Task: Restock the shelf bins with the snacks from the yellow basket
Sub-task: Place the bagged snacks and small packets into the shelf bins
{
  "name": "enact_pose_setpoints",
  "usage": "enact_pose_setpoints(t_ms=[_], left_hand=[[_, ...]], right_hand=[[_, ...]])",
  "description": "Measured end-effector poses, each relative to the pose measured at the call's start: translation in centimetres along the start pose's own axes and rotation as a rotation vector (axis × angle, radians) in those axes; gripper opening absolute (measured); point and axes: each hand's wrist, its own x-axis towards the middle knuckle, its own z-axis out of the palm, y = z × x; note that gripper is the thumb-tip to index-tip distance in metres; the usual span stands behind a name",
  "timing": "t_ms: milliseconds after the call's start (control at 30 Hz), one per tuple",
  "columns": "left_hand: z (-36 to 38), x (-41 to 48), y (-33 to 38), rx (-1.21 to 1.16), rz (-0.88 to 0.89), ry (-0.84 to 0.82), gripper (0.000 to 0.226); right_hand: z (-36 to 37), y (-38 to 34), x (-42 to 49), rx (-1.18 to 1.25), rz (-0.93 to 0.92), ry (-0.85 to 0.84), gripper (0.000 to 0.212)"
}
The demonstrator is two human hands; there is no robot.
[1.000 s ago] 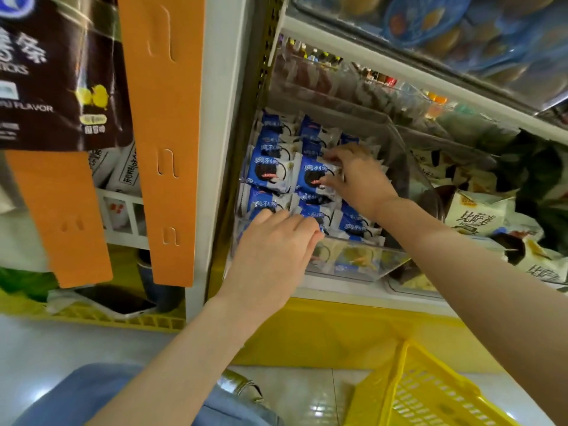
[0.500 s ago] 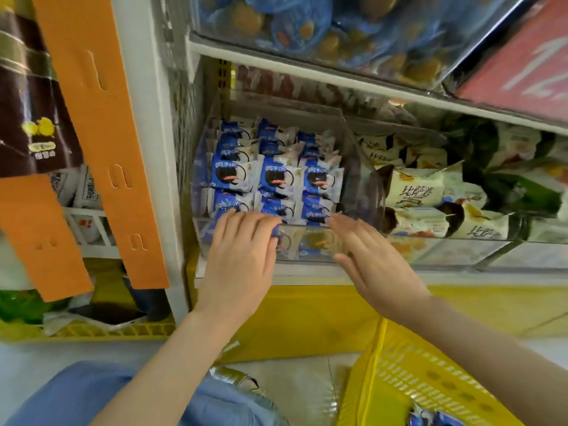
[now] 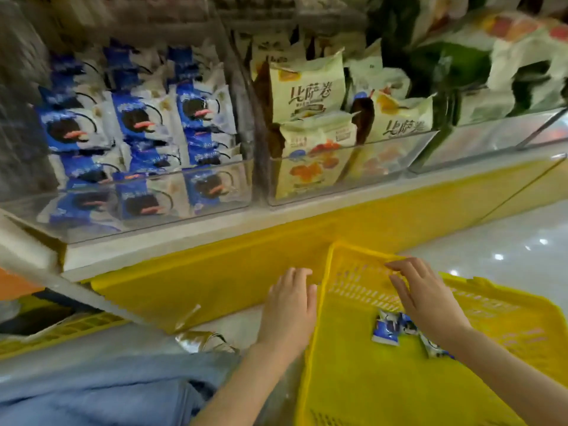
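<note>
- Yellow basket (image 3: 353,382) sits on the pale floor (image 3: 507,241), below the shelf front. Its far left corner is close to the yellow base panel (image 3: 230,272).
- I see two blue-and-white snack packs on the basket's bottom, near the middle. One pack (image 3: 388,330) is in full view; the second pack (image 3: 435,348) is partly under the right forearm.
- Right hand (image 3: 427,293) is over the basket's far end, fingers spread and slightly bent, nothing in it. Its fingertips are near the far rim; I can't tell if they touch it.
- Left hand (image 3: 289,305) is just outside the basket's left edge, fingers loose and side by side, empty.
- On the shelf, the left clear bin (image 3: 153,195) is packed with rows of the same blue-and-white packs, right up to its front wall.
- The middle bin (image 3: 353,167) holds cream packs (image 3: 307,84) with printed characters.
- The bin at the shelf's right end holds green-and-white packs (image 3: 445,66), too blurred to read.
- Blue denim (image 3: 92,395) fills the lower left.
</note>
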Motion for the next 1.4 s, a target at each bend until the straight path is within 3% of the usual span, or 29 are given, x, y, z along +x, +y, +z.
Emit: enact_pose_setpoints(t_ms=[167, 300, 433, 600, 767, 900, 967, 1033, 1133, 1267, 1333, 1400], left_hand=[[4.6, 4.1, 0.0, -0.080, -0.158, -0.175, 0.045], [7.0, 5.7, 0.4, -0.205, -0.238, -0.182, 0.045], [8.1, 5.8, 0.1, -0.279, -0.235, -0.116, 0.026], [8.2, 5.7, 0.0, -0.326, -0.202, -0.081, 0.022], [8.2, 5.8, 0.1, -0.333, -0.192, -0.065, 0.024], [8.3, 5.8, 0.0, -0.322, -0.184, -0.061, 0.025], [8.4, 5.8, -0.1, -0.322, -0.185, -0.062, 0.023], [8.6, 5.8, -0.4, -0.311, -0.184, -0.044, 0.023], [8.5, 5.7, 0.1, -0.195, -0.136, 0.041, 0.030], [8.1, 4.5, 1.7, 0.124, 0.167, 0.169, 0.029], [8.7, 3.9, 2.7, 0.045, 0.206, 0.053, 0.028], [9.6, 3.2, 4.0, -0.261, 0.035, -0.158, 0.032]], right_hand=[[6.2, 9.2, -3.6, 0.030, 0.467, -0.308, 0.035], [10.6, 12.5, -4.6, 0.061, 0.612, -0.488, 0.042], [14.3, 13.6, -4.3, -0.026, 0.577, -0.512, 0.046], [16.2, 14.2, -4.2, 0.096, 0.844, -0.339, 0.037], [16.6, 16.5, -5.1, -0.131, 0.794, -0.502, 0.057], [16.9, 16.7, -5.3, 0.194, 0.916, -0.479, 0.067], [17.0, 16.5, -5.8, 0.247, 0.930, -0.516, 0.075], [16.7, 16.1, -6.4, 0.148, 0.860, -0.630, 0.066], [15.7, 14.7, -6.5, 0.084, 0.746, -0.651, 0.060], [12.5, 11.6, -5.5, 0.252, 0.619, -0.592, 0.054], [10.3, 9.9, -4.8, 0.387, 0.532, -0.555, 0.047], [8.2, 8.1, -4.3, 0.564, 0.477, -0.504, 0.042]])
